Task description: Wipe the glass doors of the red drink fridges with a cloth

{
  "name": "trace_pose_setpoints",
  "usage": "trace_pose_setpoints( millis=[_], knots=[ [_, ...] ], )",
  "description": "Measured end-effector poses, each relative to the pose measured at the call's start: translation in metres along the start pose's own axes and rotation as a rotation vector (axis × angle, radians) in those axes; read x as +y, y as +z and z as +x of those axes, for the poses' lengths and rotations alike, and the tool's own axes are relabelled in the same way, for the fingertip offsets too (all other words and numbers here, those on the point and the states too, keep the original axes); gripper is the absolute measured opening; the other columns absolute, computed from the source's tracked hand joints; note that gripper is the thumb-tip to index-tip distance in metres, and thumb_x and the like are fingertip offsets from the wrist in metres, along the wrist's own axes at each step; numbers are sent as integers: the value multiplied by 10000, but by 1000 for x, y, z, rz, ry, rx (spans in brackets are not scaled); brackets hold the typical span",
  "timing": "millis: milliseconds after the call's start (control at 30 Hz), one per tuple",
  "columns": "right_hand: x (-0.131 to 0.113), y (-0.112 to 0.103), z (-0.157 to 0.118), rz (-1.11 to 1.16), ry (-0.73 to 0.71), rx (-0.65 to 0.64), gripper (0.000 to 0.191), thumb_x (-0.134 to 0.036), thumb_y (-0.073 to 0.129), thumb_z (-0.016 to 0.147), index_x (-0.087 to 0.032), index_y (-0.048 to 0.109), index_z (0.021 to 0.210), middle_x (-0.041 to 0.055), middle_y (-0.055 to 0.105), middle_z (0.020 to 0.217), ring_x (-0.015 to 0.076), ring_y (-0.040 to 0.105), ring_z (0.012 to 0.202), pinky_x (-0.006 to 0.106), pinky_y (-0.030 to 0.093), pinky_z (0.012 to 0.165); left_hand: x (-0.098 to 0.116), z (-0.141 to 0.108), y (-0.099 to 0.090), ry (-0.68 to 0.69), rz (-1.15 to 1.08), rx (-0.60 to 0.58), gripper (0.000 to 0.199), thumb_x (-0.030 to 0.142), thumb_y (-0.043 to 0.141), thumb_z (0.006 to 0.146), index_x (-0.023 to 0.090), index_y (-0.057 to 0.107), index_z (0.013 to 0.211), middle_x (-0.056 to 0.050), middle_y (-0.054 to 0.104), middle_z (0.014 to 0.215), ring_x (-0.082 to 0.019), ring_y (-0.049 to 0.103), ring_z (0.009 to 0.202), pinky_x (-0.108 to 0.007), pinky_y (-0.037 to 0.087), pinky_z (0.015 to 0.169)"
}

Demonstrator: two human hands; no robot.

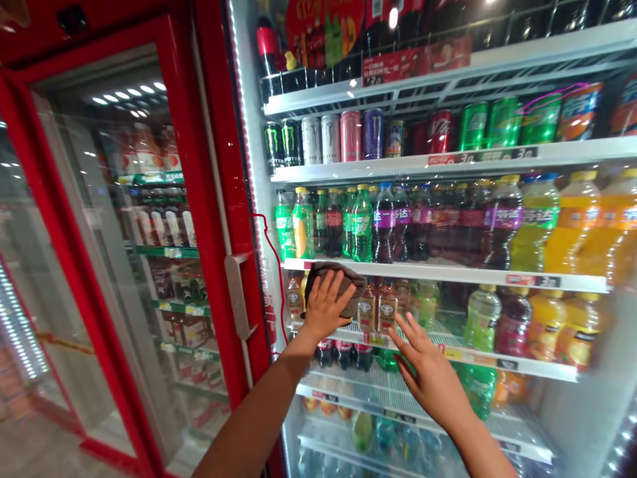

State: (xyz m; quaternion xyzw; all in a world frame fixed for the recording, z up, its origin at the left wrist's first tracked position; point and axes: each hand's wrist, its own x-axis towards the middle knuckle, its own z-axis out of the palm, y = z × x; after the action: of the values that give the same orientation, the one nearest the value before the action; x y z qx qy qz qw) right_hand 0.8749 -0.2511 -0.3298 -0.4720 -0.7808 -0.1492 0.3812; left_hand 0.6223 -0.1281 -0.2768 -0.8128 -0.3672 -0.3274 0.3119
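My left hand (326, 302) lies spread over a dark grey-brown cloth (351, 284), holding it flat against the front of a lit drinks fridge. Behind the cloth are small brown bottles (387, 309), partly covered by it. To the right, my right hand (421, 355) is raised with its fingers apart and nothing in it. Its fingertips are near the front of the lower shelf (478, 357); whether they touch the glass I cannot tell.
Rows of cans (351, 136) and soda bottles (362, 226) fill the fridge shelves. On the left stands a red door frame (182, 199) with a vertical handle (237, 299), and another glass-fronted fridge with stocked shelves (166, 252). A red line drawing (277, 259) runs down the glass edge.
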Motion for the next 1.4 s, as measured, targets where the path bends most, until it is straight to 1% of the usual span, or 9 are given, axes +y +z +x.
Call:
trace_pose_setpoints(
  millis=[133, 300, 467, 667, 800, 967, 1100, 1233, 1400],
  knots=[
    [13, -11, -10, -20, -10, -13, 483, -171, 441, 971, -228, 537, 1441, 91, 419, 1586, 295, 284, 1512, 555, 455, 1128, -5, -2, -6, -100, 9, 15, 831, 386, 891, 652, 327, 555, 1410, -114, 435, 1579, -346, 308, 1503, -579, 185, 1245],
    [30, -25, -10, -26, -9, 16, 488, -170, 464, 956, -224, 543, 1434, 99, 422, 1584, 306, 271, 1516, 570, 448, 1132, 45, 76, -19, -549, 42, 324, 968, 340, 780, 780, 171, 267, 1583, -194, 155, 1677, -348, 57, 1561, -614, 141, 1243],
    [45, -34, -16, -14, -27, 10, 470, -170, 464, 965, -234, 552, 1422, 104, 428, 1580, 307, 296, 1506, 553, 469, 1120, 86, 77, 3, -261, 7, 167, 980, 378, 879, 664, 263, 420, 1522, -160, 262, 1655, -382, 166, 1541, -629, 134, 1239],
    [69, -54, -32, -18, -52, -31, 427, -159, 453, 973, -205, 588, 1376, 104, 436, 1575, 298, 293, 1509, 538, 475, 1121, 57, 11, 14, 2, -57, -193, 743, 370, 858, 683, 397, 590, 1375, -69, 512, 1526, -320, 396, 1462, -541, 217, 1244],
    [83, -69, -35, -16, -31, -17, 418, -172, 459, 978, -212, 594, 1371, 106, 446, 1568, 299, 292, 1509, 552, 468, 1123, 51, 50, -11, -199, 24, -14, 818, 370, 880, 653, 313, 568, 1407, -106, 399, 1601, -351, 258, 1522, -595, 161, 1244],
    [89, -78, -37, 11, -10, 3, 440, -167, 471, 967, -222, 581, 1390, 99, 414, 1590, 290, 273, 1518, 537, 454, 1139, 103, 123, -18, -437, 70, 220, 999, 359, 856, 698, 226, 353, 1551, -166, 191, 1675, -376, 92, 1556, -656, 43, 1232],
    [93, -80, -42, 4, -11, -6, 451, -152, 453, 967, -228, 579, 1393, 87, 378, 1612, 285, 253, 1525, 537, 442, 1149, 141, 101, 8, -146, 55, 108, 1009, 428, 909, 626, 312, 432, 1507, -131, 312, 1641, -381, 193, 1536, -655, 30, 1230],
    [105, -84, -53, -7, 18, -24, 468, -156, 443, 963, -232, 572, 1406, 91, 363, 1619, 288, 253, 1525, 548, 434, 1150, 130, 47, 26, 60, 60, 51, 977, 515, 910, 592, 342, 499, 1461, -129, 461, 1560, -362, 327, 1493, -616, 10, 1243],
    [122, -91, -61, -21, 62, 6, 447, -194, 436, 979, -210, 584, 1401, 103, 356, 1620, 302, 238, 1528, 550, 432, 1149, 112, 74, -1, -200, 104, 73, 959, 486, 880, 652, 313, 454, 1494, -143, 356, 1619, -374, 253, 1521, -668, 28, 1222]
  ],
)
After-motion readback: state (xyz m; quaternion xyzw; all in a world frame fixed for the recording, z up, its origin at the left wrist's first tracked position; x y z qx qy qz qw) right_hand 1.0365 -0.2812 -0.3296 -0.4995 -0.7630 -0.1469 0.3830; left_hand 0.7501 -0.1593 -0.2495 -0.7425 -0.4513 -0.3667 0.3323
